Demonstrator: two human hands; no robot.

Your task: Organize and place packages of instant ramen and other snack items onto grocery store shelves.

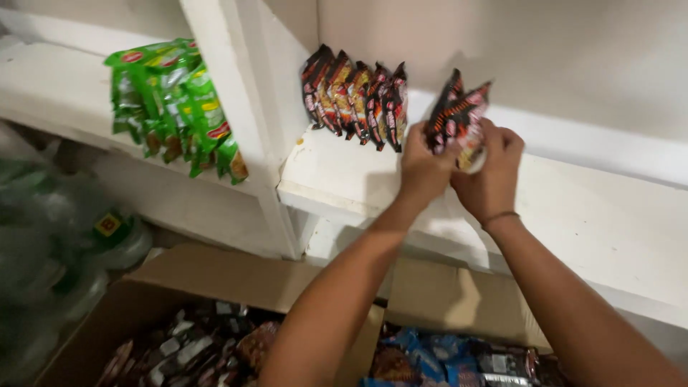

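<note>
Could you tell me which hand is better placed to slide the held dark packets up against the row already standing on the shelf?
Probably the left hand: it grips the held packets on the side facing the standing row, while the right hand is on the far side.

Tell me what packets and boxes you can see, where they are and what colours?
Black-and-orange packets: upright row at the back of the white shelf.
Same kind of packets: held by left hand and right hand.
Green packets: stacked on the left shelf.
Cardboard boxes: below, open, brown, full of dark and blue packets.
</note>
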